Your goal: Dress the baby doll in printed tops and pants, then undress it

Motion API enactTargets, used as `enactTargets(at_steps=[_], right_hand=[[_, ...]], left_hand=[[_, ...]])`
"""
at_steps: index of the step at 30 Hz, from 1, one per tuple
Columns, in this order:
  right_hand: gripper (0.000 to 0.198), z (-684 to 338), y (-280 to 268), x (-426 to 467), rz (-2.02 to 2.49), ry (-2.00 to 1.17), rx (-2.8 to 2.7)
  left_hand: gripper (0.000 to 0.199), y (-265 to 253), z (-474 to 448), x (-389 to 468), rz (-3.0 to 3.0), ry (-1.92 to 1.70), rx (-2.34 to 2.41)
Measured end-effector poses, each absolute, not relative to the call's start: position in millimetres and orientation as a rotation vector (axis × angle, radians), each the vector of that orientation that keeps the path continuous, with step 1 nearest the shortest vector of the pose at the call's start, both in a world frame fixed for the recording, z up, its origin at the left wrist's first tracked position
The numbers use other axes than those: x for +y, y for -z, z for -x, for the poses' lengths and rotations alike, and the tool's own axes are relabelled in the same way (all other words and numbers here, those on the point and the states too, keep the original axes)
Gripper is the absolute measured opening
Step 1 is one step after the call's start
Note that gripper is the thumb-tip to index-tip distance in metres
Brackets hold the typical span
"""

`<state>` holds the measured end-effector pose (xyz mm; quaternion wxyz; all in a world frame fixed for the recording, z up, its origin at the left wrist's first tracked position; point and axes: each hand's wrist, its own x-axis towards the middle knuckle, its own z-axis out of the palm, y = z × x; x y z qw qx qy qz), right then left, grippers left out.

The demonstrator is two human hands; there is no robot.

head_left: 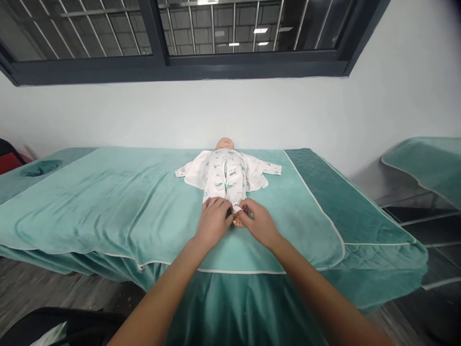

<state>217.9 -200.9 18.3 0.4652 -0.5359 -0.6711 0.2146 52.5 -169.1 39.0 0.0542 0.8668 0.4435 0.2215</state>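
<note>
A baby doll (225, 143) lies on its back, head toward the wall. It wears white printed trousers (219, 175), and a white printed shirt (258, 177) is spread out beneath it, sleeves stretched to both sides. At the leg ends, my right hand (257, 221) is closed, pinching the trouser cuff above the doll's foot (237, 222) on the right. My left hand (215, 220) lies over the other leg end, its fingers bent and its thumb reaching the same cuff. The other foot is hidden under my left hand.
A light green sheet (90, 202) with white piping covers the bed (374, 226). Behind it is a white wall (144, 115) below a barred window (187, 67). To the right is another green padded surface (428, 163); a black item (72, 319) is at the lower left.
</note>
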Motion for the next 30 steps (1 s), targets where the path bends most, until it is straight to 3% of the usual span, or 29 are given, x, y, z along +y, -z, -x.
enactTargets(at_steps=[5,12,18,23,27,30], right_hand=[[0.007,-220,-27,-204,1.268,-0.621,-1.533],[0.008,-236,-34,-221,1.281,-0.453,-1.832],[0.016,-249,-33,-228,1.268,-0.531,-1.954],[0.015,-267,-11,-181,1.364,-0.339,-1.897],[0.029,-271,13,-133,1.471,0.001,-1.984],[0.027,-265,21,-110,1.526,0.142,-2.124]], left_hand=[[0.009,-42,-59,-173,-2.493,-0.752,1.406],[0.001,-49,-43,-185,-2.526,-0.857,1.347],[0.006,-37,-27,-180,-2.456,-1.081,1.024],[0.022,-5,-1,-126,-2.324,-1.343,1.270],[0.039,11,14,-86,-2.553,-1.007,1.467],[0.045,7,16,-71,-2.771,-0.712,1.372]])
